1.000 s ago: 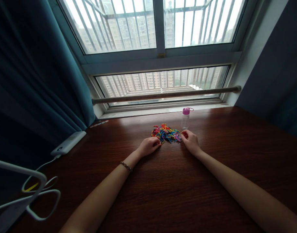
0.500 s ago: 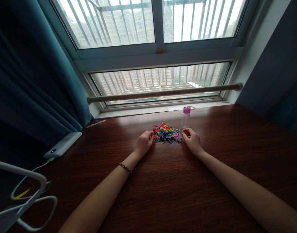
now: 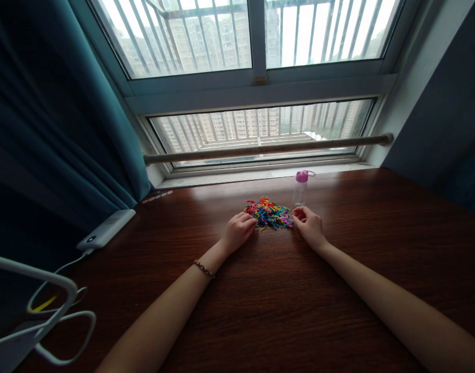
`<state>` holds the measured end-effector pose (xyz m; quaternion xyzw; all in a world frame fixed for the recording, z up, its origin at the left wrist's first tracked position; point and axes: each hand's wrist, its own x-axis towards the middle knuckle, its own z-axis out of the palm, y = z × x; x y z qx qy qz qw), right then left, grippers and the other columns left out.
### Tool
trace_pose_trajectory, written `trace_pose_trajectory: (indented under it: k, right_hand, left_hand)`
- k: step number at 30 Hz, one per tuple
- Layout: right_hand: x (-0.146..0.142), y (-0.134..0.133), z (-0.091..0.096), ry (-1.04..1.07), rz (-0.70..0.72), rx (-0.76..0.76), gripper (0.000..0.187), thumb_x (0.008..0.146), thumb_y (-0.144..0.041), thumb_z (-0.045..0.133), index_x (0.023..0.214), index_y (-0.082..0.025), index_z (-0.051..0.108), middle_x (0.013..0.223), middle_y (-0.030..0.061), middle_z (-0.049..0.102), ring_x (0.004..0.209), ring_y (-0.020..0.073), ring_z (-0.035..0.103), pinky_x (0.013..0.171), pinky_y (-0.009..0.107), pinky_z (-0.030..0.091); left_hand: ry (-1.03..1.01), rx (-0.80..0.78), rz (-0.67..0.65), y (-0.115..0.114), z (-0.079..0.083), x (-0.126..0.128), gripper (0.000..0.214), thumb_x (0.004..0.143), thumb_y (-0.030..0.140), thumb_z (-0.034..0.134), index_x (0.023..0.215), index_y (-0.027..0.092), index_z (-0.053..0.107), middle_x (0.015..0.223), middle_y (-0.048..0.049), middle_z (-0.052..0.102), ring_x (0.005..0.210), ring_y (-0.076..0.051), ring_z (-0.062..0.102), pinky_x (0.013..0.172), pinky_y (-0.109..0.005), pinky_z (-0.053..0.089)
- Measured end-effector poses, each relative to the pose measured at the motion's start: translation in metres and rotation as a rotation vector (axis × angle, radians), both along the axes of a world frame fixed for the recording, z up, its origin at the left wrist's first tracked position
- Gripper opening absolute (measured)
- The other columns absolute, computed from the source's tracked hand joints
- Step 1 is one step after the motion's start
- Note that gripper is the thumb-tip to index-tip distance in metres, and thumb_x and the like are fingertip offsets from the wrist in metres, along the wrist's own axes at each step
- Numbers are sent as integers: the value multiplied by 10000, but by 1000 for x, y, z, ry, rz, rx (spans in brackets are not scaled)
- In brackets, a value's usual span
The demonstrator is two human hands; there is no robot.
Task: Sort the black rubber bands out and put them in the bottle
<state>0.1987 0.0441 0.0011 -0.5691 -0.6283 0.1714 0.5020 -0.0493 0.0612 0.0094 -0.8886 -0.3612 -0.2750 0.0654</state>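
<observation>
The worktop (image 3: 237,311) runs to the window (image 3: 221,94), whose sill meets its far edge; the curtain (image 3: 66,114) hangs along its left edge, and a bar (image 3: 268,149) crosses before the lower pane. By the left edge lies a white power bank (image 3: 106,229), its cable (image 3: 62,267) running towards the near left corner. The 2 hands flank the pile (image 3: 274,216) of many-coloured small pieces, heaped short of the far edge, about midway between the side edges. The left hand (image 3: 240,230) rests at the pile's near left side, fingers curled; whether they hold anything I cannot tell. The right hand (image 3: 309,226) has thumb and forefinger nearly together at the pile's right end; their hold is too small to tell. Behind it a pink-capped bottle (image 3: 300,191) stands upright near the far edge. A bracelet (image 3: 204,268) circles the left wrist
</observation>
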Motion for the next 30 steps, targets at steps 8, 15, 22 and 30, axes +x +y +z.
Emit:
trace_pose_trajectory:
  k: [8, 15, 22, 30]
  right_hand:
    - [-2, -3, 2, -45, 33, 14, 156, 727, -294, 500, 781, -171, 581, 704, 24, 616, 575, 130, 545, 593, 253, 429]
    - [-2, -3, 2, -36, 21, 9, 169, 722, -307, 500, 776, -174, 587, 708, 27, 621, 574, 133, 548, 592, 258, 434]
    - [2, 2, 11, 13, 44, -12, 197, 713, -347, 526, 761, -173, 604, 711, 30, 639, 590, 139, 568, 600, 255, 439]
    - [33, 18, 15, -112, 410, -289, 307, 643, -462, 590, 589, -161, 613, 501, -11, 583, 470, 113, 513, 473, 216, 374]
  left_hand:
    - [26, 12, -134, 1, 2, 2, 208, 836, 219, 460, 985, 221, 605, 1015, -46, 625, 1022, -170, 515, 886, -349, 398]
    - [17, 13, -132, 1, 2, 1, 185, 841, 207, 453, 856, 200, 638, 916, -41, 648, 930, -154, 556, 843, -328, 424]
    - [-128, -11, -123, 2, -1, -3, 153, 827, 190, 467, 853, 181, 618, 885, -58, 626, 849, -145, 562, 782, -305, 471]
    - [-226, -102, -135, -4, 1, -3, 167, 836, 243, 468, 889, 172, 609, 846, -57, 643, 783, -135, 588, 730, -274, 482]
